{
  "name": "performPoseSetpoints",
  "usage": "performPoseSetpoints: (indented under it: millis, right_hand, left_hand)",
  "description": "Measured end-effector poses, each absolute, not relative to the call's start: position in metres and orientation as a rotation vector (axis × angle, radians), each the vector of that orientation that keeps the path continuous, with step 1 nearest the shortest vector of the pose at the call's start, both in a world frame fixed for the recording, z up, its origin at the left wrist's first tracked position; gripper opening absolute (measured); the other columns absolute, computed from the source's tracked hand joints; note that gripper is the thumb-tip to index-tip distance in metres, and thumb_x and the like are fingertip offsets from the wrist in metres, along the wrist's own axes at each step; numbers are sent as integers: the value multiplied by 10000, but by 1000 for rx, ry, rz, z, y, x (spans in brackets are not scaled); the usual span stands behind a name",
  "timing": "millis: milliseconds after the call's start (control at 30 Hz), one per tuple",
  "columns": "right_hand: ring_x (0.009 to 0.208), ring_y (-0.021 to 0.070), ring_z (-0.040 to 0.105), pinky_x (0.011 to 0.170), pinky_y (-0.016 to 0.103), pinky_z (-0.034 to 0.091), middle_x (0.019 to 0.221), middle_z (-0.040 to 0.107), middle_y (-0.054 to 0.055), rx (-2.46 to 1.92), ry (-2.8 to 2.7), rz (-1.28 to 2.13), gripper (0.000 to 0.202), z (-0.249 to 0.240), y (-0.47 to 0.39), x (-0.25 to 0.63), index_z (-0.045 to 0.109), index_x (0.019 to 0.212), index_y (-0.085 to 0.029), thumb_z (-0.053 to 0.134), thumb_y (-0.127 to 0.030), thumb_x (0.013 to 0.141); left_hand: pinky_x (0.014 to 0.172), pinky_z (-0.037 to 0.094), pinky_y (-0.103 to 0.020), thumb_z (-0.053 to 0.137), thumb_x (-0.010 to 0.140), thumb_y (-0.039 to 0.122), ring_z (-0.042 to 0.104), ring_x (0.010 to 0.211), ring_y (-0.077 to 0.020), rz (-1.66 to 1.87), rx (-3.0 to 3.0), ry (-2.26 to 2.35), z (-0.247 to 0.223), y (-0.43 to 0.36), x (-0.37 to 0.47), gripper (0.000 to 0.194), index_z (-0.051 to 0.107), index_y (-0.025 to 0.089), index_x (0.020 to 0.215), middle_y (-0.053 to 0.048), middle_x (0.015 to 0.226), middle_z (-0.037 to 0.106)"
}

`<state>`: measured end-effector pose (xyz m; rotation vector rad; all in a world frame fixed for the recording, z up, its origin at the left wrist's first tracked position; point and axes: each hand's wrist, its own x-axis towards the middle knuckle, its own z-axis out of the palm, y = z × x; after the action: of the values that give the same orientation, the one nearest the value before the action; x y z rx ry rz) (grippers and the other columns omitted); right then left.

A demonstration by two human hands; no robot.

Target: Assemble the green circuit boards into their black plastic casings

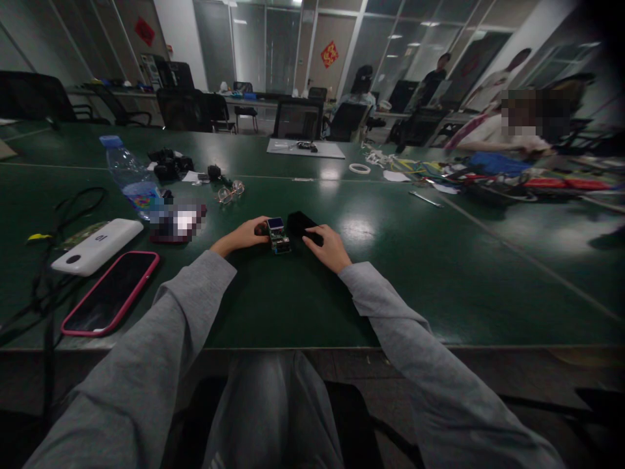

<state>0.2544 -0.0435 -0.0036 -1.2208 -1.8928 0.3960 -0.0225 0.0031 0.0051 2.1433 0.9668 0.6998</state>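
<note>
My left hand is closed on the left side of a small circuit board device with a little screen on its upper part. Just to the right, a black object, soft-looking and dark, rests on the green table. The fingers of my right hand are closed on the near right end of this black object. A narrow gap separates the two objects. Dark shapes hide the fingertips of my left hand.
On the left are a red-rimmed phone, a white power bank, a plastic bottle, glasses and black cables. A pen, tape roll and tangled wires are at the right. A person sits beyond.
</note>
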Motion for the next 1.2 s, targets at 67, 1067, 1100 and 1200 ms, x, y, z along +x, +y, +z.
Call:
performPoseSetpoints:
  millis: [67, 1067, 1100, 1200]
  right_hand:
    - [928, 270, 625, 912, 520, 509, 931, 652, 80, -1246, -1683, 674, 370, 0, -42, 255, 665, 924, -199, 606, -544, 804]
    - [938, 242, 671, 862, 425, 567, 1030, 677, 85, -997, -1222, 1299, 515, 13, -44, 252, 513, 1100, -210, 656, -543, 735]
    - [936, 233, 670, 881, 426, 557, 1031, 675, 73, -1034, -1206, 1235, 549, 10, -41, 253, 499, 1112, -217, 698, -521, 701]
    - [931, 226, 664, 908, 446, 536, 1010, 672, 56, -1154, -1166, 1023, 662, -3, -31, 269, 463, 1142, -222, 765, -496, 620]
  left_hand:
    - [763, 430, -330, 686, 751, 321, 550, 833, -164, 698, 2136, 967, 5, 4, -23, 568, 525, 136, 1263, -106, 1096, 616]
    - [972, 431, -411, 549, 727, 142, 583, 1086, -215, 738, 1876, 962, 4, 12, -25, 488, 551, 129, 1215, -134, 1215, 616]
    - [976, 429, -415, 545, 733, 143, 582, 1091, -217, 732, 1870, 974, 5, 12, -25, 475, 555, 130, 1207, -134, 1215, 616]
    - [984, 428, -424, 545, 743, 146, 579, 1105, -226, 714, 1882, 1004, 5, 11, -25, 438, 569, 131, 1179, -134, 1207, 618]
